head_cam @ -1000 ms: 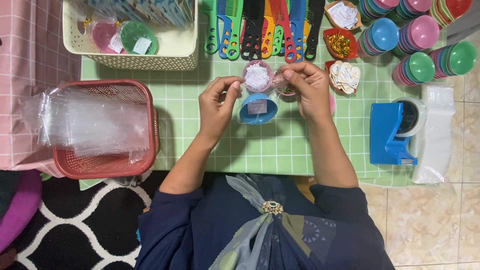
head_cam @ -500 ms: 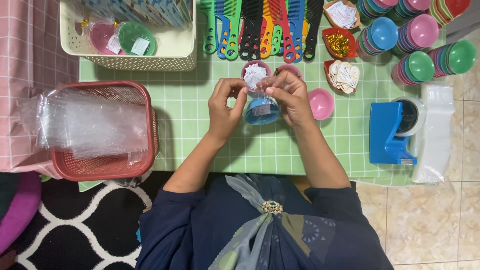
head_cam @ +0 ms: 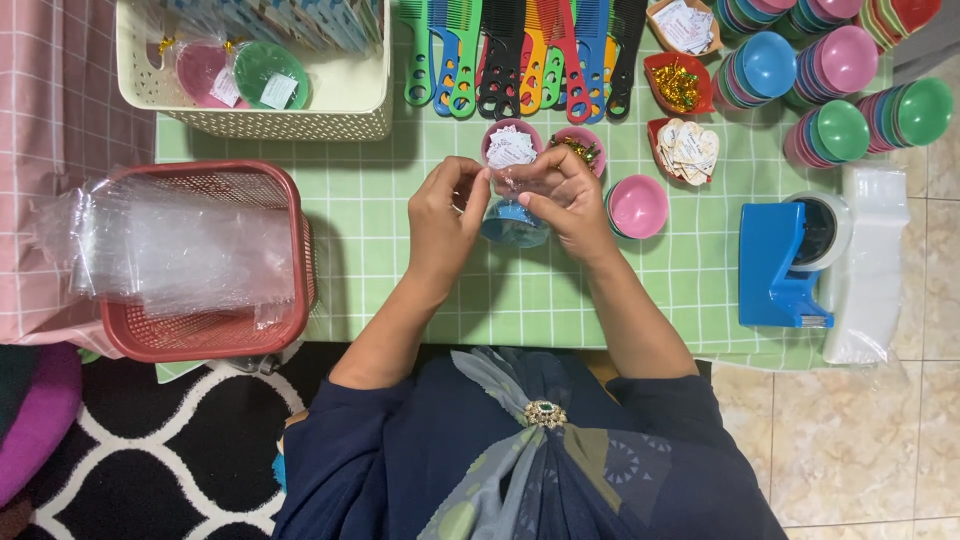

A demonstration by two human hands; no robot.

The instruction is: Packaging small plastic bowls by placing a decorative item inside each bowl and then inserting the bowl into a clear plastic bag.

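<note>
Since half a second ago you've drawn both hands closer, gathering the clear bag's mouth above the blue bowl (head_cam: pixel 513 222) at centre frame. Your left hand (head_cam: pixel 440 225) and right hand (head_cam: pixel 565 200) both pinch the clear bag (head_cam: pixel 512 180), fingers clamped on its bunched neck. It looks like the closing step; the next move seems to call for a gold twist tie (head_cam: pixel 575 150) from the small pink dish just above your right hand, so one hand must keep the neck held. A pink bowl (head_cam: pixel 638 206) sits just right, the dish of paper tags (head_cam: pixel 511 146) above. The red basket of bags (head_cam: pixel 205 260) and blue tape dispenser (head_cam: pixel 785 265) lie well apart, nothing blocking.
</note>
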